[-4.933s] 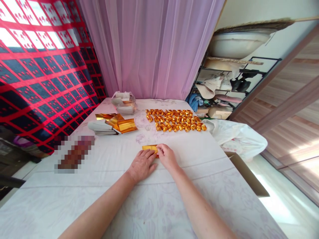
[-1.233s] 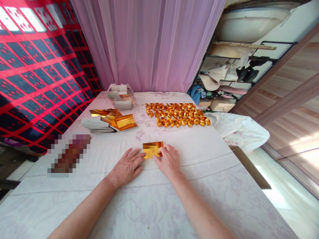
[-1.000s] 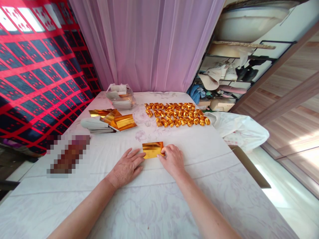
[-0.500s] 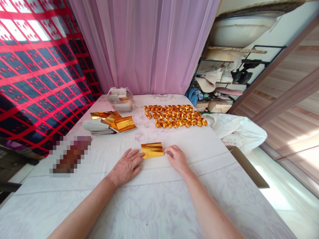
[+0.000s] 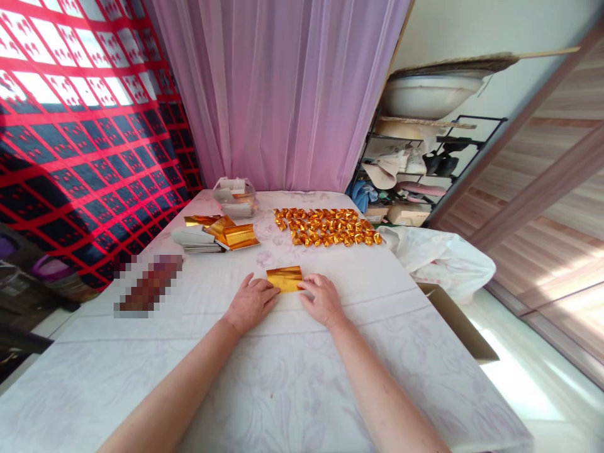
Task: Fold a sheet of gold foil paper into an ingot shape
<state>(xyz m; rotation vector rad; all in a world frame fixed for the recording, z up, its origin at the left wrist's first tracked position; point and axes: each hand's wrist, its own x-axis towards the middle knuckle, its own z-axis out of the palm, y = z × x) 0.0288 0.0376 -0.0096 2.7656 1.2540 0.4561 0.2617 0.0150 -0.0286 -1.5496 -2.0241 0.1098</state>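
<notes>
On the white-covered table [image 5: 283,377], behind the hands, rows of small folded gold pieces [image 5: 328,226] lie beside a stack of gold foil sheets [image 5: 221,234]. Nearer the person, the left hand [image 5: 250,303] lies flat and spread, fingertips touching the left edge of a single gold foil sheet [image 5: 284,278]. The right hand [image 5: 321,299], fingers loosely bent, presses its right edge, not clasping it. No writing is legible.

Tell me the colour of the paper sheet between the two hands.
Shiny gold, a foil-like sheet lying on the white cloth; the head view shows it best.
</notes>
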